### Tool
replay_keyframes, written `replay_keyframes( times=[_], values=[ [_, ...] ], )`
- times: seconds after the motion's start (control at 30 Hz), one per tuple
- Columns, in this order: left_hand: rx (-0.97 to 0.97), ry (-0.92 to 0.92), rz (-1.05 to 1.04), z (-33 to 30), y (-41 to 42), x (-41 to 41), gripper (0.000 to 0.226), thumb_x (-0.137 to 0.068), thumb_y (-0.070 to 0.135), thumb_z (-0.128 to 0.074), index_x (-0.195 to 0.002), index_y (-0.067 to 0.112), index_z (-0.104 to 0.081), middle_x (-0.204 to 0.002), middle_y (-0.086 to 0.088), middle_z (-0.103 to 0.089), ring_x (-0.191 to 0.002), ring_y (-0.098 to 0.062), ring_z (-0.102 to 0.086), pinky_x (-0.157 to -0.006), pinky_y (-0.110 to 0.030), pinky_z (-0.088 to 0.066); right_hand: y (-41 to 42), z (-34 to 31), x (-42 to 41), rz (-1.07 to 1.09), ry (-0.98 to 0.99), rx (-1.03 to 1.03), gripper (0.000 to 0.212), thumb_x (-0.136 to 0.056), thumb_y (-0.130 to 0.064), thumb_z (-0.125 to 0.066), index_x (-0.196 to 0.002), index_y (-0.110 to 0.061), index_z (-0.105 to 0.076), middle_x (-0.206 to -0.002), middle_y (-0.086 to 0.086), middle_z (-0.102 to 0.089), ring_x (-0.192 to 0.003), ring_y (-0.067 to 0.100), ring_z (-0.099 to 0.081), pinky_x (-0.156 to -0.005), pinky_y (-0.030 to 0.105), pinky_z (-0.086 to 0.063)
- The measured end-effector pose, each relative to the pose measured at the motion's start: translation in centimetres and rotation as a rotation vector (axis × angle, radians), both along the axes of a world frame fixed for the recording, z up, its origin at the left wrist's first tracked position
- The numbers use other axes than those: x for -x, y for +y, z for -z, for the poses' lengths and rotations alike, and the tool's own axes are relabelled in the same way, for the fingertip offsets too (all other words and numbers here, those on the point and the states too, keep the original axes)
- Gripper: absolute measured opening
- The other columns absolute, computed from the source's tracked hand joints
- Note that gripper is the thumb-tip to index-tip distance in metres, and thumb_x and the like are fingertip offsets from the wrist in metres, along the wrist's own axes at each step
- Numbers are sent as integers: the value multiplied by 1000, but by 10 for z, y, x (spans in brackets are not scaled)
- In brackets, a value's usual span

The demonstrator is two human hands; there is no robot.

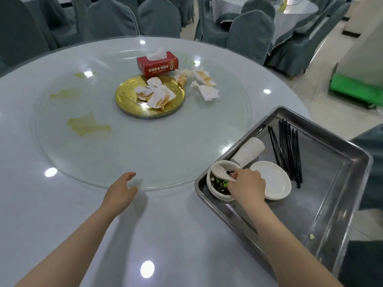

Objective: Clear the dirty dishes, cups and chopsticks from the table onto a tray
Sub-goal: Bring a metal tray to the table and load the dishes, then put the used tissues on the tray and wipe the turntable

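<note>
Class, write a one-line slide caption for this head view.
Right hand grips a bowl on the tray; left hand hovers open.

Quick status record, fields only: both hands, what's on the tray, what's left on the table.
left hand: open, above the table, holding nothing
right hand: on the bowl with the spoon
tray: bowl, saucer, stacked paper cups, chopsticks
left on table: gold plate, used napkins, tissue box
</note>
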State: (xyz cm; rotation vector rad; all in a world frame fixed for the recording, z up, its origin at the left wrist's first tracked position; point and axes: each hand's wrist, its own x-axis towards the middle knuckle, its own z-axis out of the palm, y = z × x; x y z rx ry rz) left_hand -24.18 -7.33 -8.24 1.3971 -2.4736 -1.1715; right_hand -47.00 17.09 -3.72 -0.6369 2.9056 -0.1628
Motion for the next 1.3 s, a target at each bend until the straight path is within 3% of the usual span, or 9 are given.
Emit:
replay_keyframes(
  times=[0.2, 0.43, 0.57, 0.73, 0.87, 0.93, 1.1, 1.23, 1.3],
  values=[
    [141, -333, 108, 16, -18, 9, 75, -95, 34, -52, -152, 5, -12, -161, -13, -2, -148, -26, -5, -117, -44, -16, 1, 0, 3, -10, -4, 18, 26, -83, -31, -59, -109, -29, -64, -102, -2, -61, -102, 23, -48, -81, 37, -39],
    [168, -449, 167, 20, -28, 0, 79, -98, 48, -38, -153, 7, 2, -161, -9, 11, -148, -26, 4, -117, -47, -11, -29, 3, 3, -98, 63, 180, 30, -88, -35, -55, -118, -31, -61, -114, -8, -63, -113, 20, -50, -91, 39, -36],
    [157, -481, 181, 16, -46, -7, 80, -98, 52, -35, -152, 7, 3, -161, -9, 11, -148, -27, 2, -118, -47, -11, -65, 9, 0, -194, 12, 236, 35, -89, -31, -55, -123, -27, -60, -124, -6, -61, -123, 18, -48, -101, 37, -33],
    [160, -525, 185, 12, -75, -19, 82, -96, 56, -34, -152, 6, -1, -161, -9, 8, -148, -26, -3, -117, -46, -12, -117, 21, -2, -357, -34, 157, 41, -91, -30, -52, -131, -21, -54, -132, -4, -56, -128, 18, -42, -104, 34, -32],
    [364, -680, 286, -8, -114, -26, 66, -96, 57, -30, -142, 9, -33, -150, -7, -32, -136, -22, -32, -113, -44, -23, -151, 15, 11, -425, -36, 62, 45, -92, -30, -51, -135, -17, -49, -136, -2, -52, -129, 18, -41, -103, 33, -34],
    [423, -687, 296, -19, -139, -22, 58, -96, 55, -31, -135, 14, -45, -142, -3, -43, -131, -20, -39, -111, -40, -26, -167, 8, 25, -412, -54, 48, 47, -93, -30, -51, -137, -16, -47, -139, -1, -50, -130, 19, -40, -104, 31, -33],
    [485, -460, 278, -33, -178, 21, 56, -98, 43, -41, -143, 11, -36, -152, -6, -34, -136, -24, -36, -110, -34, -27, -205, -7, 64, -385, -88, 63, 50, -94, -27, -51, -142, -19, -41, -150, 0, -38, -138, 19, -31, -109, 31, -29],
    [481, -348, 269, -35, -204, 71, 62, -98, 38, -43, -151, 13, -22, -159, -5, -21, -145, -18, -22, -116, -31, -16, -234, -4, 104, -339, -108, 119, 52, -93, -20, -48, -143, -26, -39, -149, 2, -37, -135, 22, -35, -106, 35, -36],
    [456, -315, 265, -35, -215, 94, 63, -98, 37, -43, -152, 17, -19, -159, -4, -19, -145, -19, -21, -116, -33, -18, -243, 3, 122, -291, -119, 109, 54, -94, -21, -48, -146, -27, -35, -150, 7, -33, -135, 27, -34, -105, 38, -37]
  ],
)
